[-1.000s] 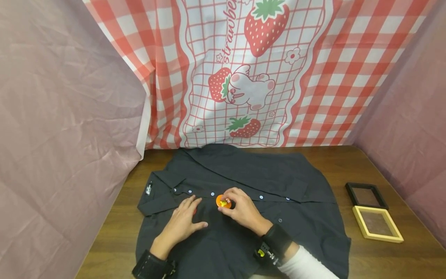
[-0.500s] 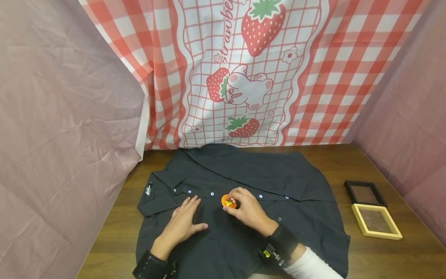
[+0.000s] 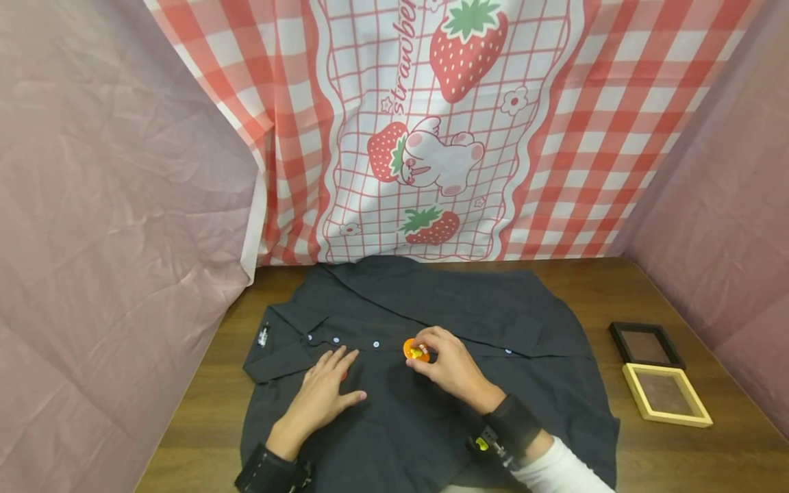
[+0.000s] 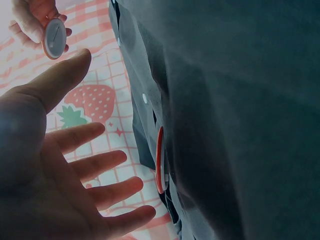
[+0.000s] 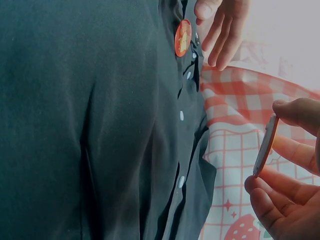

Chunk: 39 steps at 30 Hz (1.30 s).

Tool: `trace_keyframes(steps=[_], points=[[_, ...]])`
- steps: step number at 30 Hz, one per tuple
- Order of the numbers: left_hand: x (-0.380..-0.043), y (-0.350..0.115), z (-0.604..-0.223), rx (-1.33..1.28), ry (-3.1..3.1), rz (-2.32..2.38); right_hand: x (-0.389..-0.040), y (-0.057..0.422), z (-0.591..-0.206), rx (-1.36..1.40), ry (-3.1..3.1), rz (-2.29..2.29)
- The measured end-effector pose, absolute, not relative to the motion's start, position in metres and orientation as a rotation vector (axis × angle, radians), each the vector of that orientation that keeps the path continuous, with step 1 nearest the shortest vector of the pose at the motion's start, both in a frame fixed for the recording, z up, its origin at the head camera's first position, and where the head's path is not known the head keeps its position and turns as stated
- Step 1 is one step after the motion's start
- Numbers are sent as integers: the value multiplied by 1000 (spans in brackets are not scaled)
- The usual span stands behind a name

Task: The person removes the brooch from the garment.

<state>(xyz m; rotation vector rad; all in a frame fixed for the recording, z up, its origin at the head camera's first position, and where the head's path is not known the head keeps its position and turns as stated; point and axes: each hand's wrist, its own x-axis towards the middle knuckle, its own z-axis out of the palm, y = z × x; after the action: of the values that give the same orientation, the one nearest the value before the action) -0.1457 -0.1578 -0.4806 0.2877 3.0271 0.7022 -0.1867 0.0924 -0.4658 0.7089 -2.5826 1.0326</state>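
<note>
A dark button-up shirt (image 3: pixel 394 411) lies spread on the table. My right hand (image 3: pixel 446 363) pinches an orange pin badge (image 3: pixel 414 350) by its rim above the button row; its white back with a pin (image 4: pixel 55 38) faces the left wrist camera. My left hand (image 3: pixel 320 394) hovers over the shirt's left part with its fingers straight, holding nothing. A red pin badge (image 5: pixel 183 38) sits on the shirt near that hand; in the head view the fingers cover most of it, and the left wrist view shows it edge-on.
A black frame (image 3: pixel 668 359) and a pale yellow frame (image 3: pixel 637 404) lie side by side on the wooden table (image 3: pixel 740 452) at the right. Red-checked strawberry cloth (image 3: pixel 592 157) hangs behind, and pink cloth (image 3: pixel 123 205) hangs on both sides.
My right hand has moved a little to the right along the button row, carrying the orange pin badge. The left hand has stayed nearly in place.
</note>
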Motion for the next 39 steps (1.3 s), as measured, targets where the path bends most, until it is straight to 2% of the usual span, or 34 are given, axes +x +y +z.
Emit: trace_keyframes(steps=[39], points=[[-146, -161, -482, 344, 2977, 746, -189, 118, -467, 693, -2515, 913]])
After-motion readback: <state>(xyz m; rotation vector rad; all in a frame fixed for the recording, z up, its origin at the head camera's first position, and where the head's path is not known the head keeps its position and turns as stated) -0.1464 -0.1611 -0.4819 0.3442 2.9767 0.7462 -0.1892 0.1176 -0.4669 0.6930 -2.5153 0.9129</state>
